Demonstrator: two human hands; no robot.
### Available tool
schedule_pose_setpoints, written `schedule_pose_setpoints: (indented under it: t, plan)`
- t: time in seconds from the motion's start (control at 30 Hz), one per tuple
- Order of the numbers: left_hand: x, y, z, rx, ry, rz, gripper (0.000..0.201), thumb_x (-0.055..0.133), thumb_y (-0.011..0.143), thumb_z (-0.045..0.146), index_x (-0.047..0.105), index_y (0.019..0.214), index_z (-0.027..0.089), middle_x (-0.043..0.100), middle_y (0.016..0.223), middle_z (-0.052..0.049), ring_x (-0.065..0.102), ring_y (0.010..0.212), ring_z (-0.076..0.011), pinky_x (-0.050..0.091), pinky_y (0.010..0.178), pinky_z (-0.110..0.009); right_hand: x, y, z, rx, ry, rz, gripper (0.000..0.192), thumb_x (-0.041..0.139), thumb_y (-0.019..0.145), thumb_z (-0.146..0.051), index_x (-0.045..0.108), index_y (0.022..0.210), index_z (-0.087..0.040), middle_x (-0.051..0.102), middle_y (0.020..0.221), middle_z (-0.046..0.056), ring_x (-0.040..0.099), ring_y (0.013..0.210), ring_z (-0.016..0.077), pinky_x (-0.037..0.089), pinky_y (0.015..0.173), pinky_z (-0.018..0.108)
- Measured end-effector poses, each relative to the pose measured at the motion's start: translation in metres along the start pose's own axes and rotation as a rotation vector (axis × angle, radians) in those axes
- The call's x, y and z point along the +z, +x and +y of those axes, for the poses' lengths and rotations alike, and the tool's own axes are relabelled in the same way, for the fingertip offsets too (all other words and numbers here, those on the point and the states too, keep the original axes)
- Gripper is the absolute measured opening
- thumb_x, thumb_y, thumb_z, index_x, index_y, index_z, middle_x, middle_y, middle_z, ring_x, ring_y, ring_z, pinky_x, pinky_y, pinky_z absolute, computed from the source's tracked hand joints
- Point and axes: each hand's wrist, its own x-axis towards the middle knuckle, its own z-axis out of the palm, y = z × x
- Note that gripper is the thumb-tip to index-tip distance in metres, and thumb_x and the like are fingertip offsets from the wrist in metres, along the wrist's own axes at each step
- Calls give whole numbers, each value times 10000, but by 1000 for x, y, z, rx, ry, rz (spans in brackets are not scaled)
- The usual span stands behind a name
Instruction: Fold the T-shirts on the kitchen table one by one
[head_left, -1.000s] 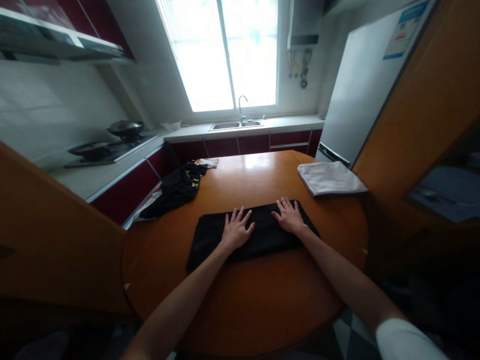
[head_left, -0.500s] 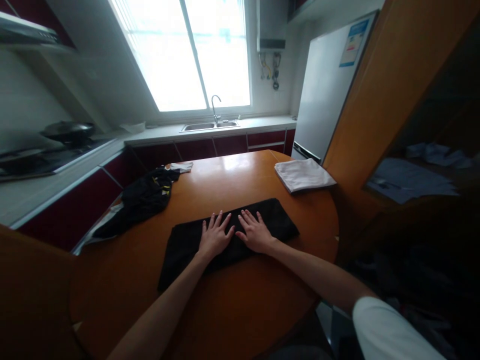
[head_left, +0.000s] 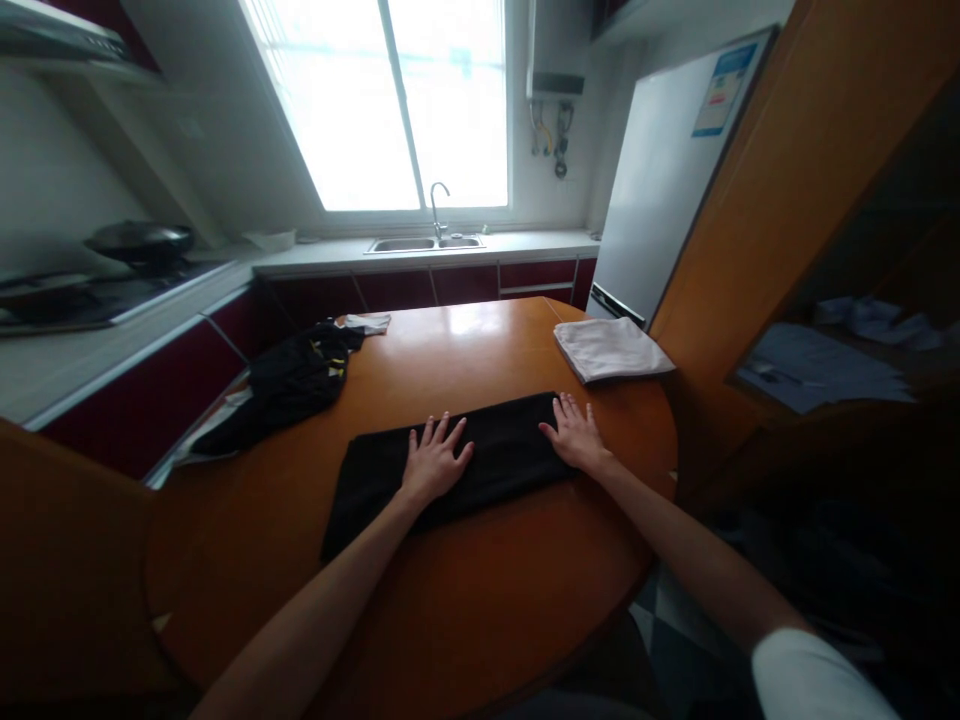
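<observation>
A black folded cloth or garment [head_left: 510,440] lies in a long flat strip on the wooden table; its exact kind cannot be made out. My left hand [head_left: 436,458] rests flat on its middle with the fingers spread. At the strip's right end lies my right hand [head_left: 576,430], fingers stretched out, partly covering that edge. Neither hand grips the fabric. The left end of the strip is partly hidden behind my left forearm.
The round-ended wooden table [head_left: 450,370] also bears a folded white cloth [head_left: 611,348] at the back right and a crumpled black garment [head_left: 296,378] at the left. Beyond are a sink [head_left: 427,243], a fridge [head_left: 667,170] and a stove with a lidded pan [head_left: 141,240].
My right hand has slid rightward from the middle of the black cloth to its right end. My left hand stays at about the same place on it. The view has shifted slightly.
</observation>
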Motion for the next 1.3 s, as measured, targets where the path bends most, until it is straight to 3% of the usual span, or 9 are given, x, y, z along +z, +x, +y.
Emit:
schedule_pose_setpoints:
  t: [0.17,0.3,0.53,0.7,0.83,1.0,1.1,1.2,1.3]
  plan:
    - [-1,-1,1,3,19,3,629,397,999,561,401,1567,291,261,1666,-76,171,1551,-356,114,1213,-644,-8,17,-44,-129,78,83,765,198,1041,-587,279,1596,-66,180,1676,174,126,1564,271,54,1243,530]
    - [0,-3,0,4,31,9,629,399,999,570,389,1571,310,264,1667,-63,169,1553,-348,120,1218,-634,6,28,-75,-202,104,47,726,237,1043,-558,282,1599,-93,176,1679,159,120,1565,265,55,1240,538]
    - [0,-6,4,-7,25,-14,632,412,996,581,386,1572,322,260,1670,-59,162,1555,-342,115,1226,-621,31,33,-70,-176,53,-7,691,260,1045,-529,323,1587,-105,215,1675,154,132,1562,261,58,1237,523]
    - [-15,-12,4,-33,-33,52,646,363,1013,605,333,1592,321,225,1685,-59,173,1555,-323,206,1219,-583,36,33,-68,-167,19,5,659,249,1052,-501,345,1581,-120,228,1676,136,143,1559,253,73,1236,516]
    - [-30,-20,-20,-112,-18,165,642,308,1027,603,374,1579,282,297,1661,-87,215,1545,-310,210,1230,-530,42,34,-66,-179,2,19,664,208,1057,-509,349,1580,-125,244,1671,139,149,1558,257,83,1233,530]
    - [-30,-33,-60,-331,-64,89,621,393,1021,541,410,1561,234,284,1658,-139,184,1545,-368,138,1219,-612,44,35,-64,-183,4,13,676,195,1056,-524,365,1574,-124,246,1669,142,154,1558,266,97,1233,537]
    - [-34,-37,-76,-333,-203,188,589,418,1024,484,414,1554,227,293,1657,-135,194,1547,-339,137,1233,-572,42,34,-64,-185,22,15,674,216,1056,-525,364,1573,-119,255,1665,146,155,1558,268,101,1232,554]
    - [-49,-45,-94,-404,-437,283,542,496,994,370,485,1498,172,441,1565,-171,352,1484,-306,213,1237,-473,39,30,-67,-188,64,63,659,212,1060,-514,378,1565,-124,258,1663,154,153,1557,278,88,1216,616]
    - [-67,-63,-116,-513,-609,219,451,639,900,308,641,1301,102,636,1326,-215,566,1297,-332,382,1150,-450,35,24,-70,-207,129,152,641,207,1064,-500,409,1545,-127,278,1655,158,162,1555,277,75,1208,644]
